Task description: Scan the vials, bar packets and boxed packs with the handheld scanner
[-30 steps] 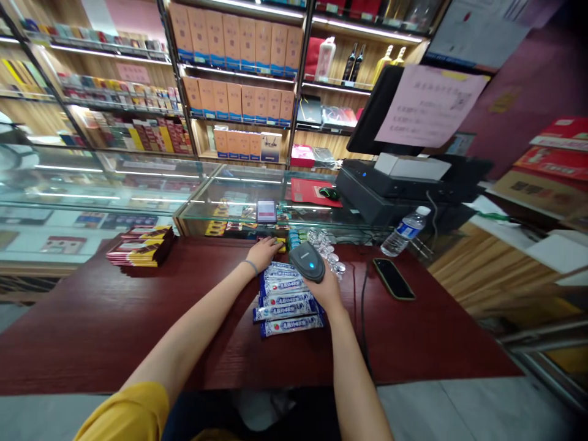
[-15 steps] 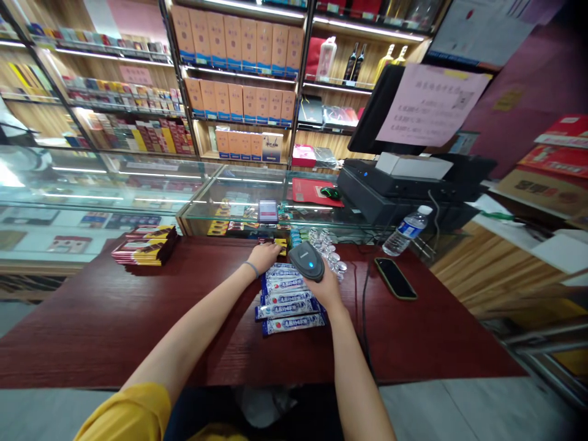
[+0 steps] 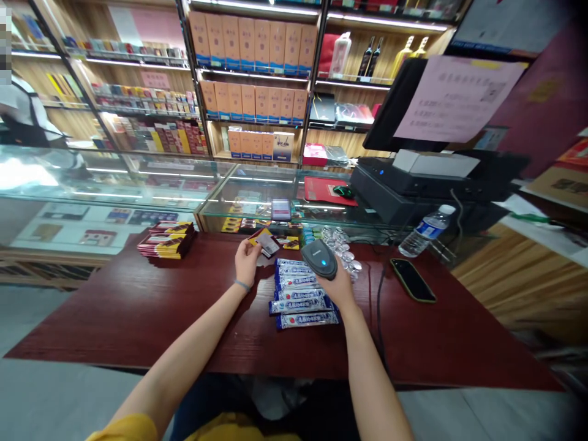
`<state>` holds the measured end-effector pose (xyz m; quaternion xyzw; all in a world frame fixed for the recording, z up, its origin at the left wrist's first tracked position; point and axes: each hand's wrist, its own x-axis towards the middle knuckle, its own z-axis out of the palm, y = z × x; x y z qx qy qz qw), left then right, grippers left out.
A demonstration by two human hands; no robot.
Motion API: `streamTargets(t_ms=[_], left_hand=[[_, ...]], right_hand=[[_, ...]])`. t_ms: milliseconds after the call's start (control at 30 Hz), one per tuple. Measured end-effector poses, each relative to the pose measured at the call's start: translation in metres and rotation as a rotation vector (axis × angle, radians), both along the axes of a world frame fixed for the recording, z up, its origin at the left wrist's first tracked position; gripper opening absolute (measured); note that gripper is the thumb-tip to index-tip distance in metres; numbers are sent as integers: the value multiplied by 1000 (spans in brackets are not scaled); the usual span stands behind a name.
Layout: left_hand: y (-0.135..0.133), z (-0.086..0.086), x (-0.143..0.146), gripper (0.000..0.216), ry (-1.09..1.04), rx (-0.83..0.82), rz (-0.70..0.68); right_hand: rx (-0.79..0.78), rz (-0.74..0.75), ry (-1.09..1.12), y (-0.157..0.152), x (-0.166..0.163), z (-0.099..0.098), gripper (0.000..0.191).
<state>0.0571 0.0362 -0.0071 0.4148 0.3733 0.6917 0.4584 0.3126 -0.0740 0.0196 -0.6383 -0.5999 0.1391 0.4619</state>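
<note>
My left hand (image 3: 245, 264) pinches one end of a flat yellow and dark-red packet (image 3: 267, 242), tilted up so that a greyish printed side shows. My right hand (image 3: 342, 289) is wrapped round a grey barcode scanner (image 3: 318, 257) with a blue light on top. Under and in front of the scanner lies a row of blue and white stick packs (image 3: 305, 304) with strawberry prints. Another yellow packet (image 3: 291, 242) lies flat just behind them. Several shiny round silver-wrapped pieces (image 3: 343, 246) sit beyond the scanner, partly covered by it.
A pile of yellow and red packets (image 3: 167, 241) stands at the left of the dark-red table (image 3: 193, 306). To the right are a phone (image 3: 412, 280), a water bottle (image 3: 425, 231) and the black cable (image 3: 380, 306). Behind are a glass display counter (image 3: 257, 173) and a monitor (image 3: 397, 101).
My left hand has drawn back to the left, lifting a packet from behind the stick packs and tilting it. The scanner stays over the stick packs. The view has shifted slightly left.
</note>
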Motion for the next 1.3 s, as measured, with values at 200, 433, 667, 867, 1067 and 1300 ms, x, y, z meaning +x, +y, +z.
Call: streamTargets(t_ms=[200, 433, 667, 867, 1067, 1300], left_hand=[[5, -8, -11, 30, -480, -250, -80], [14, -9, -20, 20, -625, -315, -105], [14, -8, -20, 17, -642, -332, -122], [13, -9, -20, 21, -625, -307, -132], [15, -9, -21, 19, -636, -328, -126], [15, -10, -20, 22, -614, -325, -123]], right_hand=[[-43, -7, -100, -2, -8, 6, 51], [-143, 115, -270, -7, -27, 15, 59], [-188, 235, -385, -9, -36, 19, 66], [-237, 257, -403, -10, -36, 21, 65], [-208, 243, -359, -10, -33, 20, 70], [-193, 208, -338, -9, -31, 16, 55]])
